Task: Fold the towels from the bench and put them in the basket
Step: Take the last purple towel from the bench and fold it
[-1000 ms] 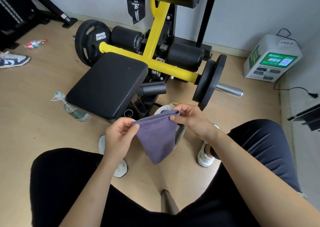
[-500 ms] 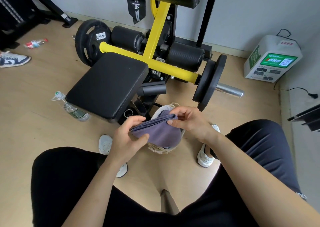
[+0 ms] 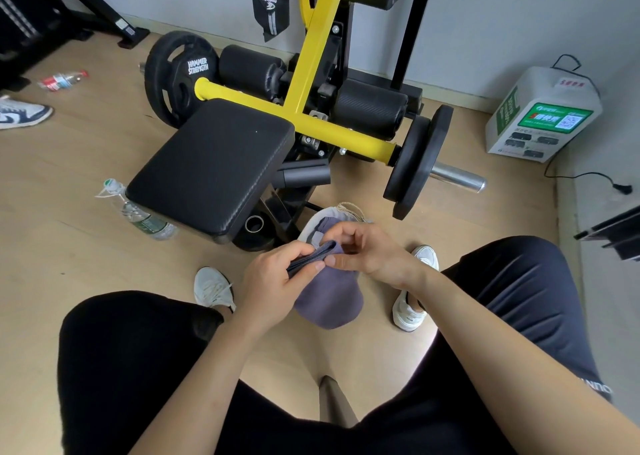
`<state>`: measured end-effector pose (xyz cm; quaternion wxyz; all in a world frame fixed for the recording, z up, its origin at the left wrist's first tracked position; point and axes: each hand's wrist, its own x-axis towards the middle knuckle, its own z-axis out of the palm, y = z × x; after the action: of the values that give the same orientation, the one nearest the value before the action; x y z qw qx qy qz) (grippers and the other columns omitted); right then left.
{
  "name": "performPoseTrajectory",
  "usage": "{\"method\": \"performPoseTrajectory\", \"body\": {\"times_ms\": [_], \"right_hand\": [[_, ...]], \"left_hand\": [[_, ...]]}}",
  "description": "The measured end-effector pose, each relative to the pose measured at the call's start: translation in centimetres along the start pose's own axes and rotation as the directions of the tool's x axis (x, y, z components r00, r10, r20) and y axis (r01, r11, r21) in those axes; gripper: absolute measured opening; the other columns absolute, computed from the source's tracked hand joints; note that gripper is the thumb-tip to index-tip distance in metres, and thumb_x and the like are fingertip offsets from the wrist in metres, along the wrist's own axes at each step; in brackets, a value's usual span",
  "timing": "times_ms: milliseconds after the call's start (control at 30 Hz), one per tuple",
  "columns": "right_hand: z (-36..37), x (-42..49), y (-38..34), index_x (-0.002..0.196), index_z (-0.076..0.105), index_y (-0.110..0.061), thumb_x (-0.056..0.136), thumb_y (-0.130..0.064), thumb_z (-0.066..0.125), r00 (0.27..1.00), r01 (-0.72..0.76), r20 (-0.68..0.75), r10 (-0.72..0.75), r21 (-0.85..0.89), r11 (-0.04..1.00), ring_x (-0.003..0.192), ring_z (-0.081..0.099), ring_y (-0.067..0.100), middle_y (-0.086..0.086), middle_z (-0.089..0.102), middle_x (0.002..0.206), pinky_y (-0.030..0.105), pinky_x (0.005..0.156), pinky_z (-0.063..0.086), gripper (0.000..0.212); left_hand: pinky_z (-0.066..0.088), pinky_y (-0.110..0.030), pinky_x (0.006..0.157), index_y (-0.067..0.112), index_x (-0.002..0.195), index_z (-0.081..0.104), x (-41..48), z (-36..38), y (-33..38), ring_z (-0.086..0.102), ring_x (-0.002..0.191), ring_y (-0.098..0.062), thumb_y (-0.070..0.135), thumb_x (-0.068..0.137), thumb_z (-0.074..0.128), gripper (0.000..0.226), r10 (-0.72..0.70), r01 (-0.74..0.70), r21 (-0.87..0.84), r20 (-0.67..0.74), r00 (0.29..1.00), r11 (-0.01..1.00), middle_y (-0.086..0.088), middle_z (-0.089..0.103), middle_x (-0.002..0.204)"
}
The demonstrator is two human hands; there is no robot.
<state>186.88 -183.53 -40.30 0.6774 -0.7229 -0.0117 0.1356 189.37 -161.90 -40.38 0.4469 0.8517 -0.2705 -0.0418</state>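
Both hands are clamped on one towel. Left hand (image 3: 273,278) pinches the folded top edge between thumb and fingers. Right hand (image 3: 367,253), fingers curled, pinches the same edge just beside it, thumbs almost touching. Purple towel (image 3: 329,302) hangs below the hands in a rounded fold, its held edge running left to right, in the air above the floor (image 3: 86,246). Basket (image 3: 304,229) stands on the floor just beyond the hands, near the desk's (image 3: 214,167) near right corner, partly hidden by the right hand, with purple cloth inside. Judgement: the fold looks near complete; the deposit runs forward and down, and the right hand is nearer the basket.
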Motion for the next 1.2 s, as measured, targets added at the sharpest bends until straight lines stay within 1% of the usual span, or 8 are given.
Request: {"method": "performPoseTrajectory", "body": {"times_ms": [133,333,500,600,767,933,1067,1200], "right_hand": [[0.0,0.3,1.2,0.109,0.067,0.006,0.086,-0.002,0.075,0.994,-0.066,0.086,0.074,-0.088,0.994,0.094,0.062,0.014,0.018,0.071,0.102,0.040,0.092,0.051,0.026],[-0.8,0.6,2.1,0.083,0.068,-0.004,0.084,-0.007,0.078,0.983,-0.141,0.076,0.165,-0.247,0.959,0.068,0.047,0.008,0.000,0.056,0.072,0.020,0.068,0.040,0.011],[-0.8,0.3,3.2,0.087,0.073,-0.010,0.081,-0.012,0.081,0.958,-0.195,0.114,0.262,-0.408,0.892,0.067,0.058,0.000,-0.001,0.069,0.076,0.013,0.068,0.046,0.010],[-1.0,0.4,3.9,0.093,0.074,-0.003,0.081,-0.013,0.081,0.951,-0.227,0.095,0.293,-0.430,0.874,0.072,0.063,0.006,0.003,0.073,0.085,0.018,0.072,0.052,0.017],[-3.1,0.8,4.4,0.093,0.075,-0.003,0.080,-0.017,0.082,0.956,-0.293,-0.112,0.271,-0.406,0.866,0.076,0.060,0.015,0.015,0.073,0.089,0.036,0.079,0.053,0.020],[-5.2,0.6,3.7,0.087,0.071,-0.003,0.086,-0.014,0.077,0.900,-0.301,-0.376,0.219,-0.174,0.938,0.071,0.058,0.013,0.003,0.067,0.077,0.012,0.063,0.047,0.013],[-5.6,0.8,3.2,0.092,0.070,-0.004,0.091,-0.015,0.072,0.828,-0.234,-0.509,0.235,0.068,0.970,0.084,0.069,0.023,0.011,0.074,0.090,0.038,0.082,0.059,0.011],[-5.0,0.9,2.4,0.081,0.066,-0.011,0.094,-0.018,0.068,0.774,-0.188,-0.616,0.145,-0.005,0.982,0.071,0.066,0.018,0.002,0.072,0.078,0.038,0.068,0.057,0.015]], "left_hand": [[0.052,-0.039,0.064,0.020,0.093,0.070,0.1,-0.6,0.1,0.062,0.071,-0.014,0.044,0.090,0.063,0.025,-0.013,0.010,-0.108,-0.024,1.000,0.994,0.011,0.066,0.076],[0.051,-0.020,0.070,0.029,0.090,0.067,0.7,-3.2,-0.4,0.061,0.076,-0.005,0.029,0.093,0.066,0.003,-0.201,0.106,-0.339,-0.258,0.945,0.935,0.008,0.070,0.081],[0.054,-0.021,0.074,0.030,0.091,0.069,1.2,-5.5,-1.8,0.066,0.085,-0.003,0.020,0.100,0.064,0.014,-0.339,0.133,-0.456,-0.406,0.849,0.880,0.013,0.071,0.086],[0.058,-0.027,0.077,0.027,0.094,0.070,1.2,-6.2,-2.5,0.070,0.091,-0.008,0.025,0.100,0.064,0.009,-0.402,0.170,-0.479,-0.435,0.806,0.861,0.010,0.073,0.091],[0.056,-0.029,0.080,0.034,0.090,0.069,1.2,-6.7,-3.7,0.070,0.089,-0.003,0.030,0.099,0.065,0.011,-0.496,0.264,-0.472,-0.479,0.724,0.841,0.017,0.073,0.087],[0.055,-0.033,0.084,0.027,0.092,0.068,1.3,-6.5,-5.1,0.065,0.086,-0.006,0.029,0.100,0.064,0.009,-0.579,0.383,-0.449,-0.474,0.664,0.807,0.012,0.069,0.088],[0.054,-0.034,0.082,0.019,0.097,0.067,1.3,-6.0,-5.5,0.064,0.086,-0.012,0.029,0.101,0.062,0.012,-0.593,0.443,-0.398,-0.462,0.659,0.803,0.006,0.068,0.089],[0.056,-0.042,0.085,0.021,0.093,0.067,1.2,-5.4,-6.1,0.066,0.091,-0.022,0.031,0.101,0.062,0.014,-0.619,0.494,-0.374,-0.443,0.648,0.785,0.001,0.069,0.091]]}}
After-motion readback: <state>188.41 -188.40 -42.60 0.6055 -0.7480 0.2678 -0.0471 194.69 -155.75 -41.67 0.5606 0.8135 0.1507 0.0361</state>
